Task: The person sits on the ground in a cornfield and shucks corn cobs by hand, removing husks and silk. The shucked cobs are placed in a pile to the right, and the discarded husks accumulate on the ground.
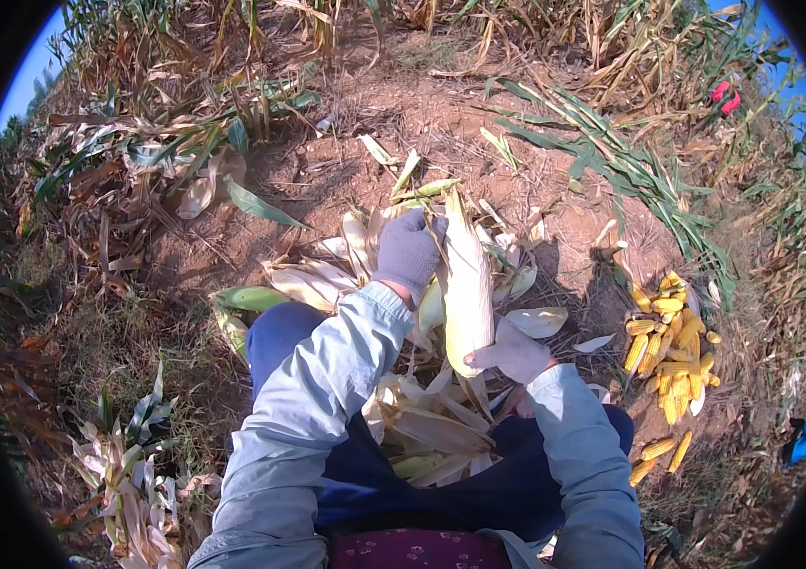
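Note:
A corn ear [465, 291], still wrapped in pale husk, is held upright in front of me with its tip pointing away. My right hand [519, 353], in a greyish knit glove with a bare thumb tip, grips its thick lower end. Beside the upper part, my gloved left hand [409, 249] has its fingers curled against the ear's left side at the husk. The left fingertips are partly hidden. Loose husks [438, 430] lie between my legs, and more husk leaves [318, 281] spread under and beyond my hands.
Bare yellow corn cobs [673, 348] are heaped on the soil at right, with several strays [657, 449] nearer me. A green husked ear [252, 298] lies by my left knee. Cut green stalks [616, 163] lie at upper right. Dry corn plants [254, 43] stand around.

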`<state>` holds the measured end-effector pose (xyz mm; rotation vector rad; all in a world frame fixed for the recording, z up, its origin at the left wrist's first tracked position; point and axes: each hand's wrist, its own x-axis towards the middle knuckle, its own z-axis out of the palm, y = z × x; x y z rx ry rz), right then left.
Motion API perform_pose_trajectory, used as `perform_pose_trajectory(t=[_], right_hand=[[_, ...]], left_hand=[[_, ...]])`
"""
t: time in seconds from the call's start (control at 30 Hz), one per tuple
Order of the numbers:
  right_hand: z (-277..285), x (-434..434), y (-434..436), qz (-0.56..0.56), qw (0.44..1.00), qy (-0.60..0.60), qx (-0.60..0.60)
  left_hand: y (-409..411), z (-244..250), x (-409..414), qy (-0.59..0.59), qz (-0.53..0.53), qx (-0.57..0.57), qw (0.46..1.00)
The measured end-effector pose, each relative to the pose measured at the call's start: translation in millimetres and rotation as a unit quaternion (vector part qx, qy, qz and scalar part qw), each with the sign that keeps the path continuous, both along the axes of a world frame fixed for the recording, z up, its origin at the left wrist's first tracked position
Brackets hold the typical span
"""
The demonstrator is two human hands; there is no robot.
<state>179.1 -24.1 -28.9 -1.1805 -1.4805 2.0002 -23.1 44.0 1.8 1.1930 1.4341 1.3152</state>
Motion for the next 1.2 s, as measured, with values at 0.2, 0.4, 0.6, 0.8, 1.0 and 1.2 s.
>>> perform_pose_trajectory(t=[0.2, 0.4, 0.6, 0.8, 1.0, 1.2], right_hand=[[-10.9, -19.2, 8.8, -0.06, 0.994, -0.003, 0.095], [6.7, -37.1, 17.3, -0.284, 0.926, 0.02, 0.25], [6.1, -27.0, 37.0, -0.407, 0.874, 0.192, 0.185], [26.0, -3.3, 52.7, -0.474, 0.84, 0.169, 0.204], [51.0, 53.7, 64.8, -0.567, 0.768, 0.169, 0.246], [69.1, 121.6, 60.5, -0.628, 0.706, 0.218, 0.243]], left_hand=[[14.2, -41.7, 6.8, -0.131, 0.045, -0.087, 0.987], [12.5, -51.0, 19.9, -0.173, 0.071, -0.125, 0.974], [0.8, -30.4, 31.8, -0.482, 0.009, -0.135, 0.866], [-2.4, -21.6, 37.8, -0.5, -0.044, -0.184, 0.845], [2.5, -10.2, 18.5, -0.394, 0.0, -0.211, 0.895], [21.0, -43.7, -15.1, -0.432, 0.017, -0.153, 0.889]])
